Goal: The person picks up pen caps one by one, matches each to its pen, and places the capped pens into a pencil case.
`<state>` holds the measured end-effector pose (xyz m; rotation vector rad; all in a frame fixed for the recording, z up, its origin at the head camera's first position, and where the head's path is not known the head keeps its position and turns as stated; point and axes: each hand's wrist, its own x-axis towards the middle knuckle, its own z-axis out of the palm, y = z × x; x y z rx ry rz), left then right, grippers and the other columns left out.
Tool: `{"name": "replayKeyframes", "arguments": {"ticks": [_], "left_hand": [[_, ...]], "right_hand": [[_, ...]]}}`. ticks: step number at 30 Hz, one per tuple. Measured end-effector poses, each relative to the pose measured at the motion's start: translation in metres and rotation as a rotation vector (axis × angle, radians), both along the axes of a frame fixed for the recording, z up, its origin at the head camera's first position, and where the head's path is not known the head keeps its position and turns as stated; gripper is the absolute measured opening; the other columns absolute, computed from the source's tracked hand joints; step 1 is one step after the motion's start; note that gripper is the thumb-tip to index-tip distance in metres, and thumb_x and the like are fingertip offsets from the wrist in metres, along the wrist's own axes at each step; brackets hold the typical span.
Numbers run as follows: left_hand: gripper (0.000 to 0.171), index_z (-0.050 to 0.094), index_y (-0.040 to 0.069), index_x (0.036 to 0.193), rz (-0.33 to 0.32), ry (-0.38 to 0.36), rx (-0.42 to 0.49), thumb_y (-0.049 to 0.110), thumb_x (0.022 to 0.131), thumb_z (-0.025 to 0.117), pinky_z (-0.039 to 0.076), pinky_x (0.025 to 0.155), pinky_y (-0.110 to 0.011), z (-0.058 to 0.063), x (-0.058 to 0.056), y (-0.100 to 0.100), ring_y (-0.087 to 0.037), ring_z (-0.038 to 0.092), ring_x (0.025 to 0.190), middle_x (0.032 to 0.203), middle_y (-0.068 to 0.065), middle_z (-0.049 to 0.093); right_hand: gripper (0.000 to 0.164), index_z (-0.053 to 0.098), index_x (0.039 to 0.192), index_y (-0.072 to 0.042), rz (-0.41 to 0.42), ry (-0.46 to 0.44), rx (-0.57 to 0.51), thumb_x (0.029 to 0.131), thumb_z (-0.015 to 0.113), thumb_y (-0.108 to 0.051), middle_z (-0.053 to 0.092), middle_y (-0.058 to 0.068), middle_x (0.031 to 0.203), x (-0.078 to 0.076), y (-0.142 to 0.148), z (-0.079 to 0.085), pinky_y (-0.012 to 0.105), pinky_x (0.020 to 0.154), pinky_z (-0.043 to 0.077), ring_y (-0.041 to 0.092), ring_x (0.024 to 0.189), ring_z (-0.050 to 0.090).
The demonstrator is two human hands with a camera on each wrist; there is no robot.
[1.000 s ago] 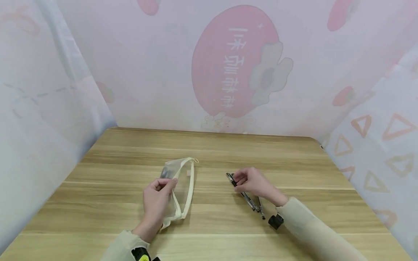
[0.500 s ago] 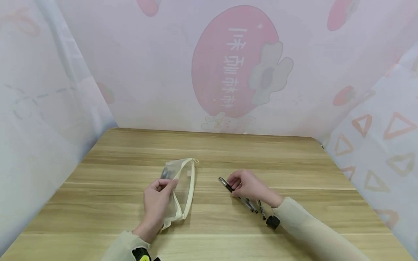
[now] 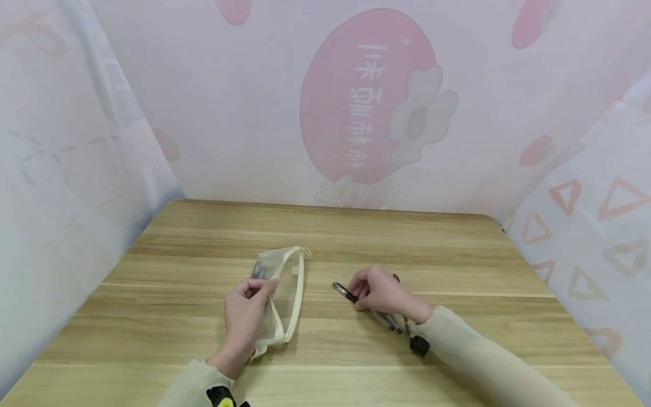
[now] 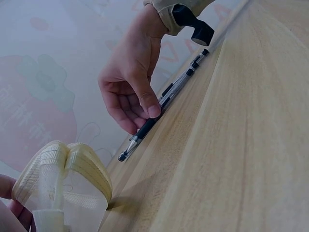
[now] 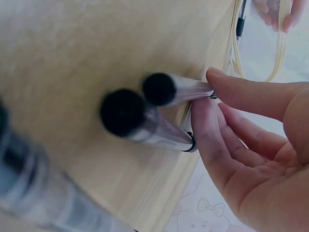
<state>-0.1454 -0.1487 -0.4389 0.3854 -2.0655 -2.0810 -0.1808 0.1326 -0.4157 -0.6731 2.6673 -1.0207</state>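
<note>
My left hand (image 3: 246, 314) pinches the edge of a cream mesh zip pouch (image 3: 288, 291), whose zipped mouth gapes toward the right. A dark, pen-like thing (image 5: 240, 27) shows through the mesh in the right wrist view. To the right, my right hand (image 3: 383, 291) pinches a clear-barrelled black pen (image 4: 131, 147) between thumb and forefinger, low over the table. Its silvery tip end points toward the pouch. Beside it lies a second pen (image 5: 161, 128) with a black end. Another pen (image 3: 407, 325) lies partly hidden beneath the right hand and wrist.
The wood-grain table (image 3: 325, 384) ends at a pale printed curtain (image 3: 229, 113) behind, with more curtain along both sides. A black wrist camera (image 3: 419, 345) hangs under the right sleeve, close to the pens. The pouch has a small zip-pull loop (image 3: 306, 251).
My right hand has slid left and slightly nearer, drawing the pen's tip end toward the pouch. One remaining pen's far end now shows behind that hand. The left hand and pouch stay nearly still.
</note>
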Motion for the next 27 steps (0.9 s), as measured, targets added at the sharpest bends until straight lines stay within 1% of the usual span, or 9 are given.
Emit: {"name": "replayKeyframes", "arguments": {"ticks": [6,10,16,20,25,27], "left_hand": [[0.022,0.069,-0.001,0.087,0.004,0.0,-0.004,0.018,0.084,0.08,0.048,0.061,-0.018,0.0001,0.0002,0.0004,-0.011,0.056,0.071,0.075,-0.002,0.065],[0.023,0.069,-0.001,0.088,0.001,-0.002,-0.006,0.02,0.084,0.08,0.048,0.062,-0.018,-0.0002,0.0001,0.0002,-0.011,0.056,0.072,0.076,-0.002,0.065],[0.025,0.069,-0.001,0.089,-0.002,-0.006,0.002,0.021,0.084,0.08,0.048,0.063,-0.019,-0.0013,0.0005,-0.0008,-0.012,0.057,0.074,0.078,-0.003,0.066],[0.026,0.069,0.0,0.089,-0.007,-0.012,0.005,0.022,0.084,0.08,0.048,0.063,-0.019,-0.0016,0.0006,-0.001,-0.012,0.057,0.075,0.079,-0.003,0.066],[0.026,0.069,0.0,0.089,-0.004,-0.01,0.001,0.022,0.084,0.08,0.048,0.063,-0.019,-0.0013,0.0003,-0.0006,-0.012,0.056,0.074,0.079,-0.003,0.066],[0.025,0.069,0.0,0.089,-0.005,-0.009,0.0,0.022,0.084,0.08,0.048,0.063,-0.019,-0.0009,0.0003,-0.0004,-0.012,0.056,0.075,0.079,-0.003,0.066]], "right_hand": [[0.022,0.073,0.088,-0.006,-0.001,0.008,0.048,0.072,0.086,0.0,0.067,-0.001,0.077,-0.0005,-0.0014,-0.0006,0.025,0.064,0.054,0.01,0.07,0.062],[0.02,0.077,0.089,-0.007,0.013,0.029,0.058,0.073,0.086,-0.002,0.068,-0.003,0.079,-0.0009,-0.0016,-0.0017,0.024,0.063,0.054,0.008,0.07,0.063],[0.016,0.078,0.092,-0.008,0.056,0.045,0.059,0.078,0.082,-0.002,0.068,-0.003,0.084,-0.0003,0.0008,-0.002,0.025,0.062,0.055,0.008,0.071,0.063],[0.014,0.078,0.093,-0.009,0.062,0.035,0.063,0.082,0.079,-0.001,0.067,-0.004,0.085,-0.0003,0.0026,-0.0024,0.026,0.063,0.054,0.008,0.073,0.061],[0.014,0.078,0.094,-0.01,0.069,0.052,0.064,0.084,0.076,-0.001,0.065,-0.006,0.085,-0.0007,0.0042,-0.0024,0.027,0.065,0.053,0.009,0.075,0.06],[0.015,0.078,0.096,-0.011,0.079,0.056,0.047,0.085,0.076,-0.001,0.064,-0.008,0.084,-0.0013,0.0047,-0.0021,0.027,0.066,0.053,0.009,0.075,0.06]]}}
